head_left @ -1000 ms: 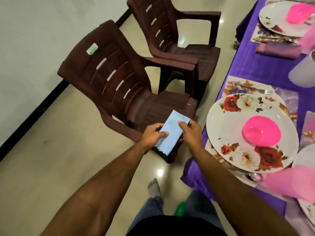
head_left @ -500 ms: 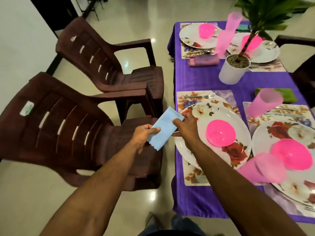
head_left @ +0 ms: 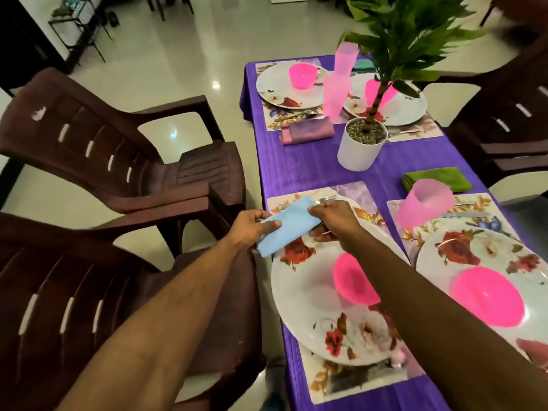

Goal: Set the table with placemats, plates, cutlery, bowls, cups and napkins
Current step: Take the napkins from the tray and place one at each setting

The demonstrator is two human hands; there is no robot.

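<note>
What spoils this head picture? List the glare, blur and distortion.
Head view: ceiling light glares off the glossy floor; wide-angle bending stretches the near floral plate and both forearms; the near pink cup and bottom right corner are smeared; the blue napkin, held by the left hand and right hand, stays fairly sharp.

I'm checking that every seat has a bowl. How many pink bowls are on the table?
4, one on each plate: near left, partly behind the right forearm; near right; far left; far right, partly behind the plant stem. None seems fully hidden.
</note>
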